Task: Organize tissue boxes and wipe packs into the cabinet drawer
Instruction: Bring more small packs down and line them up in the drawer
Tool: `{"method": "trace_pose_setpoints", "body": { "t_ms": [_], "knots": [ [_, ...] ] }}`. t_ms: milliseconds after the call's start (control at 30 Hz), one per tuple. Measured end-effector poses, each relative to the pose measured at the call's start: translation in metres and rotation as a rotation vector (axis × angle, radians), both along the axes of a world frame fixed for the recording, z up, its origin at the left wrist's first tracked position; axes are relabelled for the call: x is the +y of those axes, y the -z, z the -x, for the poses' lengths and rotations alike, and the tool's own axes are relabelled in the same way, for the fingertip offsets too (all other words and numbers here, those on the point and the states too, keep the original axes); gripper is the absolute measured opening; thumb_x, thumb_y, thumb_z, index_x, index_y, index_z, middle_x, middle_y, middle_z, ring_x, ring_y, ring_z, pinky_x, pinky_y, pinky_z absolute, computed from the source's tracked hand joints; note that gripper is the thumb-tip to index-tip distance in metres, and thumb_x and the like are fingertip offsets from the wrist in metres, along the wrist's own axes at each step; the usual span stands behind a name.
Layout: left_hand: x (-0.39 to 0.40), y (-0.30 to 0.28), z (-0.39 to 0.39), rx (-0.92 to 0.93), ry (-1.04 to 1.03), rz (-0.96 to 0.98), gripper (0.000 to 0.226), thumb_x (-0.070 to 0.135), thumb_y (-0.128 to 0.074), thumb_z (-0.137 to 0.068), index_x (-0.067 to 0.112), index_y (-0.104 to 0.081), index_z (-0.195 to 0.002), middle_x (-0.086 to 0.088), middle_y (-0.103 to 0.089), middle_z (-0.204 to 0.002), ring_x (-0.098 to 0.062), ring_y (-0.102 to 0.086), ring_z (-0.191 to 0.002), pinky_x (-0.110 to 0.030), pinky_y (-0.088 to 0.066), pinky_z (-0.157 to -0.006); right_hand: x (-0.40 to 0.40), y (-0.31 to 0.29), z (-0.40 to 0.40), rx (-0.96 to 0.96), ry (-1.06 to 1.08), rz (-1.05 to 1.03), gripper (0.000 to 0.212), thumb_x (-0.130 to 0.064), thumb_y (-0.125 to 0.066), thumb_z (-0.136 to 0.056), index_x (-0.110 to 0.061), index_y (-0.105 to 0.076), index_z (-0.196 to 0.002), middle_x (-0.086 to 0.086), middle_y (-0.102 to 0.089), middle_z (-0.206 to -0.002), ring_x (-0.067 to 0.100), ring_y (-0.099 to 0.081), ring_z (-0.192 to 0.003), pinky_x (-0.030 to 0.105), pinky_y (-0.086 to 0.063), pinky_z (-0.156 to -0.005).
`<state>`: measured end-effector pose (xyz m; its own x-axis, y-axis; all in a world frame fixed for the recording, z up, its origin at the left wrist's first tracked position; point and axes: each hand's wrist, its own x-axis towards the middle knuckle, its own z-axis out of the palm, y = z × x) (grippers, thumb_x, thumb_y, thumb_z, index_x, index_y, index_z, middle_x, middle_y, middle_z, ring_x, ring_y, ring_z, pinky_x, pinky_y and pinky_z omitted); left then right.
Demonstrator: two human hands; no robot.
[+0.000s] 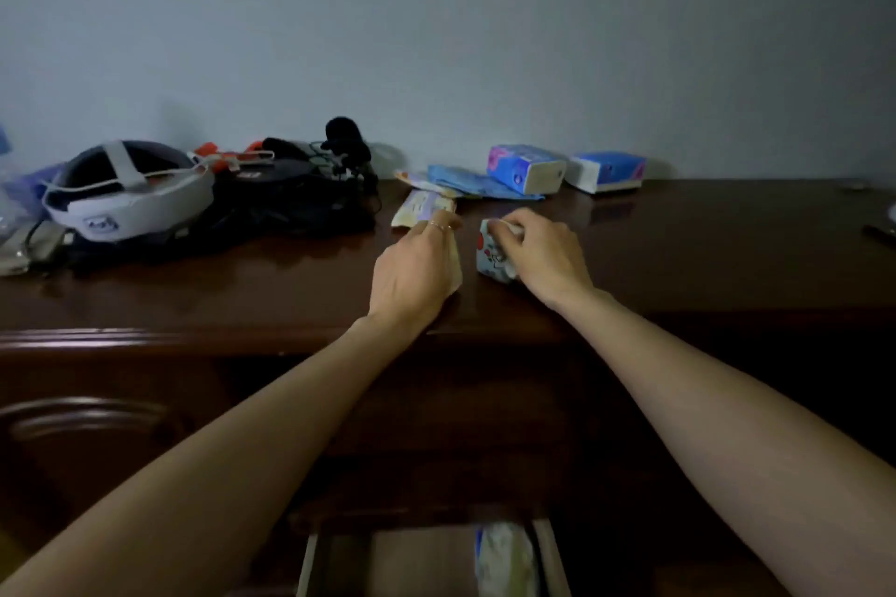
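Note:
On the dark wooden cabinet top [703, 247] my left hand [412, 271] lies over a pale wipe pack [455, 264], fingers closed on it. My right hand [543, 257] grips a small patterned tissue pack [489, 255] with red and blue print. Beyond my left hand lies a cream and purple wipe pack [419, 206]. A flat blue pack [472, 183] lies further back. Two blue and white tissue boxes [526, 167] [608, 170] stand by the wall. Below, the drawer [310, 562] is open, with one wrapped pack [506, 557] inside on the right.
At the left of the cabinet top sit a white and dark headset [126, 194] and a black bag with cables and a fuzzy microphone [300, 189]. A dark thin object [880, 235] lies at the far right edge. A grey wall stands behind.

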<state>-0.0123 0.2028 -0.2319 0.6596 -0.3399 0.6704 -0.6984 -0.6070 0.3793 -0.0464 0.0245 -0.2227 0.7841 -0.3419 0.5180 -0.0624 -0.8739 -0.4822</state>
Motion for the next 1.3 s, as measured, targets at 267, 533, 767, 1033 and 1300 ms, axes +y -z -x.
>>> {"method": "trace_pose_setpoints", "body": {
  "t_ms": [267,533,767,1033,1300],
  "knots": [
    [0.064,0.112,0.132,0.442,0.033,0.347,0.02,0.047,-0.034,-0.102,0.04,-0.05,-0.11,0.008,-0.066,-0.082,-0.013,-0.065,-0.076,-0.045,-0.055,-0.065,0.085,0.097,0.139,-0.138,-0.151,-0.115,0.032,-0.063,-0.045,-0.097,-0.036,-0.059,-0.107,-0.009,-0.073,-0.086,0.01,-0.071,-0.078,0.035,-0.056,-0.058],
    [0.124,0.263,0.156,0.903,0.067,-0.216,0.024,0.054,-0.062,-0.093,0.033,-0.07,-0.101,0.013,-0.07,-0.081,-0.004,-0.066,-0.065,-0.017,-0.054,-0.053,0.121,0.294,0.172,0.544,-0.228,-0.67,0.029,-0.06,-0.055,-0.093,-0.035,-0.059,-0.107,-0.014,-0.064,-0.108,-0.003,-0.06,-0.095,0.014,-0.043,-0.067],
    [0.156,0.348,0.15,1.207,-0.007,-0.071,0.022,0.04,-0.069,-0.093,0.021,-0.074,-0.101,-0.001,-0.076,-0.097,-0.013,-0.067,-0.08,-0.03,-0.054,-0.063,0.137,0.365,0.172,0.869,-0.34,-0.842,0.042,-0.035,-0.072,-0.091,-0.035,-0.06,-0.131,-0.006,-0.062,-0.123,0.009,-0.06,-0.109,0.017,-0.047,-0.076],
    [0.157,0.399,0.134,1.356,-0.177,0.02,0.05,0.016,-0.068,-0.09,0.012,-0.044,-0.134,-0.004,-0.064,-0.1,-0.024,-0.064,-0.088,-0.035,-0.055,-0.069,0.119,0.454,0.165,0.98,0.003,-0.625,0.028,-0.021,-0.063,-0.097,-0.021,-0.054,-0.124,0.002,-0.061,-0.114,0.02,-0.064,-0.099,0.039,-0.059,-0.082],
    [0.148,0.425,0.149,1.249,-0.24,0.13,0.041,-0.009,-0.068,-0.083,0.008,-0.051,-0.116,0.008,-0.054,-0.092,-0.015,-0.056,-0.091,-0.022,-0.049,-0.071,0.116,0.509,0.154,1.089,-0.063,-0.593,0.02,-0.024,-0.062,-0.097,-0.023,-0.059,-0.117,0.004,-0.062,-0.12,0.024,-0.061,-0.108,0.046,-0.054,-0.093]
  ]
}}
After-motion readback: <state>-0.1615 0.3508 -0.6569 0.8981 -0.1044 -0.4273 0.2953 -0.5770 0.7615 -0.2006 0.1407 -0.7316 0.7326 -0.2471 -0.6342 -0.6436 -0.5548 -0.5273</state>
